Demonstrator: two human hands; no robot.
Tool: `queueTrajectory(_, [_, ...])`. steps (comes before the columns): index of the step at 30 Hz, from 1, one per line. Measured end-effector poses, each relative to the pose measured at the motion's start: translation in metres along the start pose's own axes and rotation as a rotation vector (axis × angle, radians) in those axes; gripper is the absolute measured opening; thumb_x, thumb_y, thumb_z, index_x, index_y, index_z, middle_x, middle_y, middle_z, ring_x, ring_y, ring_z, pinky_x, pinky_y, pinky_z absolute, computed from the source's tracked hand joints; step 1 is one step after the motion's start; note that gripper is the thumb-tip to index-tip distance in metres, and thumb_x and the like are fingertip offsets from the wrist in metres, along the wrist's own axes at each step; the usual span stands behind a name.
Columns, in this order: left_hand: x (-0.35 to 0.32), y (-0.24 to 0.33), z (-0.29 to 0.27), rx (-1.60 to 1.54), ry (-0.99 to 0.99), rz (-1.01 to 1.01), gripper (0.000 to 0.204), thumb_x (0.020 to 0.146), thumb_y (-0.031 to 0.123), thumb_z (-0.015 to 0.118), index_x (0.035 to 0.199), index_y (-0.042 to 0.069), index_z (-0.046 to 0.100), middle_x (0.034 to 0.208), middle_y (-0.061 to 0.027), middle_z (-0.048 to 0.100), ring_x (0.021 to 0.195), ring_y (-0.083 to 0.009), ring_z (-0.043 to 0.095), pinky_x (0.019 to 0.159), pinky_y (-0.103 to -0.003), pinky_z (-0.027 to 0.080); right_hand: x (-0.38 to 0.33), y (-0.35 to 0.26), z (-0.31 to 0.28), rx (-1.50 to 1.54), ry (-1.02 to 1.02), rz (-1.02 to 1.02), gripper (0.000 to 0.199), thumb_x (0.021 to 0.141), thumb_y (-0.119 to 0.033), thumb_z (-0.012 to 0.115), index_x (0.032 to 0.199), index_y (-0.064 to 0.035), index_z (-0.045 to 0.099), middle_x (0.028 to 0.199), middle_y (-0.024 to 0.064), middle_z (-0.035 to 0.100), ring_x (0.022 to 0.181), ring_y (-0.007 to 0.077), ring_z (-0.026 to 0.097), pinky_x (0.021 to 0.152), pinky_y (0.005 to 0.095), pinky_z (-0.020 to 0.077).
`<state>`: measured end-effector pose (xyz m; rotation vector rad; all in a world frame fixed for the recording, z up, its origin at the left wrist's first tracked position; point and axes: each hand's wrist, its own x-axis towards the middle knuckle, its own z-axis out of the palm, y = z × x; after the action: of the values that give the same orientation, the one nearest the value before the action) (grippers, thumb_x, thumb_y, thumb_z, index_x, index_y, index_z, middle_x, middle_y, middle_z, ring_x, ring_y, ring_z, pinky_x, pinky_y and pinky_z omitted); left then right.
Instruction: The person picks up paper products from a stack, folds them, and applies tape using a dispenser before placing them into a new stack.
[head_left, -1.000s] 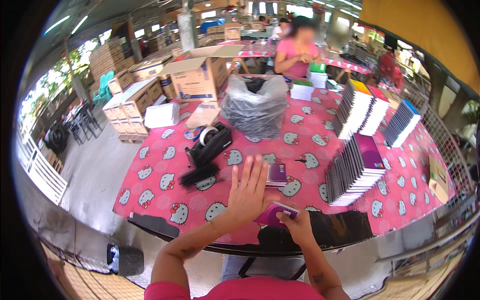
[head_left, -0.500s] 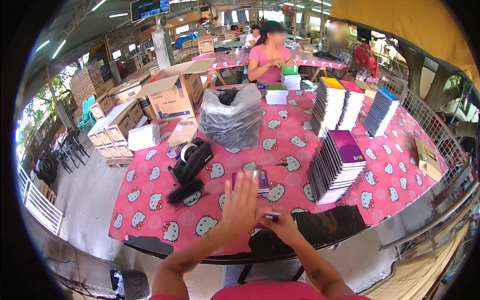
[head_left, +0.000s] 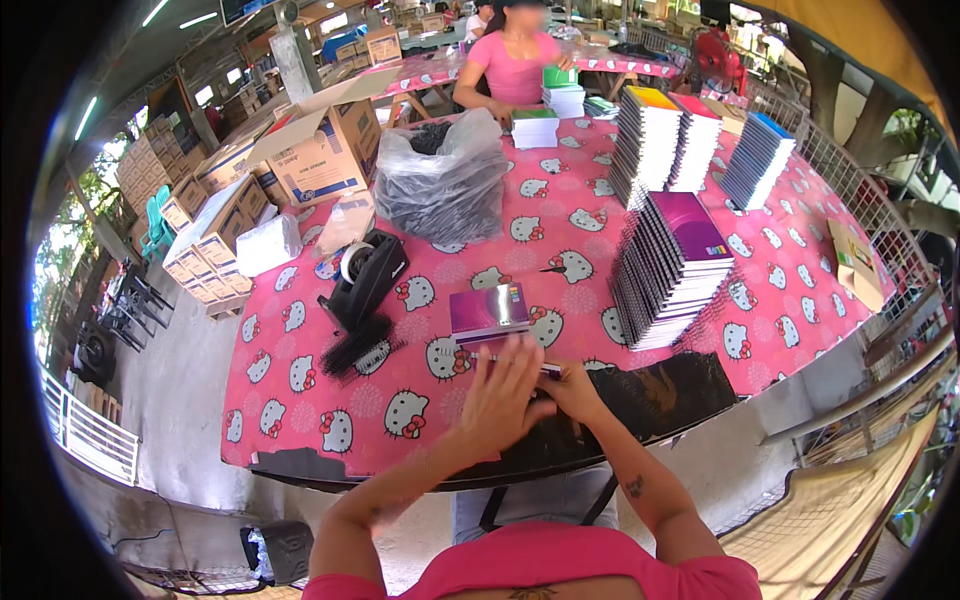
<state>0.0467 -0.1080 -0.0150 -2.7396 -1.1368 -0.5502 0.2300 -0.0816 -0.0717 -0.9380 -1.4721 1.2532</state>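
My left hand (head_left: 500, 395) lies with its fingers stretched out over a small purple notebook (head_left: 552, 370), most of which it hides. My right hand (head_left: 574, 392) is closed on that notebook's right edge. Just beyond my fingers is a short stack of purple notebooks (head_left: 489, 309), lying flat. To its left lies a bunch of black spiral binding coils (head_left: 358, 346), below a black tape dispenser (head_left: 368, 282). A tall stack of purple spiral notebooks (head_left: 672, 270) stands to the right of my hands.
A clear plastic bag (head_left: 442, 190) of black coils stands behind the dispenser, near an open cardboard box (head_left: 318, 158). Yellow (head_left: 645, 145), red (head_left: 693, 145) and blue notebook stacks (head_left: 757, 163) stand at the far right. Across the table a person in pink (head_left: 515, 62) handles green notebooks (head_left: 535, 128).
My left hand has come down from a raised position onto the notebook by my right hand. The view has tilted down. The person opposite has moved one hand to the nearer green stack.
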Motion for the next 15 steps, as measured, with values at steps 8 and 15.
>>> queueTrajectory(8, [0.000,0.002,0.008,0.027,-0.015,-0.013,0.082,0.096,0.060,0.047,0.150,-0.001,0.039,0.158,-0.0198,0.036,0.150,-0.0331,0.028,0.120,-0.059,0.012,-0.001,0.011,0.002,0.086,-0.032,0.136,0.025,0.094,-0.002,0.061,0.118,-0.0022,0.068,0.100,-0.0007,0.072,0.092,0.0071,0.063,0.084,0.0281,0.0522])
queueTrajectory(15, [-0.002,0.009,0.012,-0.070,0.012,-0.049,0.078,0.097,0.054,0.049,0.149,-0.004,0.039,0.158,-0.0209,0.035,0.150,-0.0343,0.029,0.119,-0.059,0.017,0.002,0.020,-0.001,-0.023,0.030,0.043,0.023,0.093,-0.003,0.063,0.116,-0.0026,0.069,0.095,-0.0003,0.071,0.089,0.0072,0.062,0.079,0.0288,0.0524])
